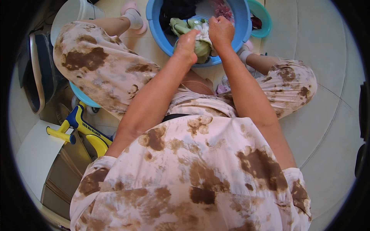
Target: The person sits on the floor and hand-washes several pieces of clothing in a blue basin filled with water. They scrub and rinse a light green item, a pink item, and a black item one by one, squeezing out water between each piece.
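Note:
My left hand point(188, 46) and my right hand point(221, 31) are both closed on a bunched light green and white garment point(202, 47), one at each side of it. The cloth is held over the near part of a blue plastic basin point(247, 24). Inside the basin, dark clothing point(176, 10) lies at the far left and a pink patterned cloth point(222, 10) at the far right. The fingertips are partly hidden by the cloth and the hands themselves.
Right of the basin is a small turquoise basin point(268, 20) with a dark red item point(255, 22). A white lidded bucket point(68, 17) stands at the upper left. A yellow and blue children's scooter point(86, 124) and an open cardboard box point(62, 170) are at my left, on the tiled floor point(321, 72).

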Demonstrator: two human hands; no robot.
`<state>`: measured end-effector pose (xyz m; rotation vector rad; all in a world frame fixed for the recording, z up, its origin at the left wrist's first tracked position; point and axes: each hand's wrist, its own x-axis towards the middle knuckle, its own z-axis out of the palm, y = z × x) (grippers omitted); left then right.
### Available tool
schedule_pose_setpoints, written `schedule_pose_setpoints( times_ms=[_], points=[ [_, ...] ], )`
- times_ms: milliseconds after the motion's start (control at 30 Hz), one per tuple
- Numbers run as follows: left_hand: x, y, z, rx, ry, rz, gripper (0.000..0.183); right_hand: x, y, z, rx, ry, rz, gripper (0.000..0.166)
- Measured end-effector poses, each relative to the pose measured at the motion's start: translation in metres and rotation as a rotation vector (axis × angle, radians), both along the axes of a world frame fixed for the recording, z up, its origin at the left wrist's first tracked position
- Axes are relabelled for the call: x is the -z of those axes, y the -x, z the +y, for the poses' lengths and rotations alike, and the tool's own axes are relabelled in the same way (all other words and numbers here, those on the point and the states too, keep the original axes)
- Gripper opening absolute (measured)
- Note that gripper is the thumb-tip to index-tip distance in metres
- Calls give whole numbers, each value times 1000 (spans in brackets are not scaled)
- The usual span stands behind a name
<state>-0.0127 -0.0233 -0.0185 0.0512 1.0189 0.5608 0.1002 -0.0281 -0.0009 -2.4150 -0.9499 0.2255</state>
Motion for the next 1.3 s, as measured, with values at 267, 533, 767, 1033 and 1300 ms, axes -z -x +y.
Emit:
schedule_pose_setpoints(
  times_ms=[267, 533, 767, 1033, 1300],
  points=[
    [7, 13, 23, 39, -22, 52, 35, -17, 31, -32, -43, -375, 483, 18],
    [-14, -6, -4, 150, -177, 192, 31, -1, -12, -7, -16, 8, 7, 15],
    [24, 18, 6, 178, -280, -183, 25, -20, 48, -20, -253, -79, -111, 18],
    [-13, 10, 21, 21, 28, -91, 31, 25, -46, -40, 15, -118, 724, 39],
    [-7, 14, 25, 7, 90, -154, 35, -19, -40, -70, -55, -176, 1387, 38]
  ],
)
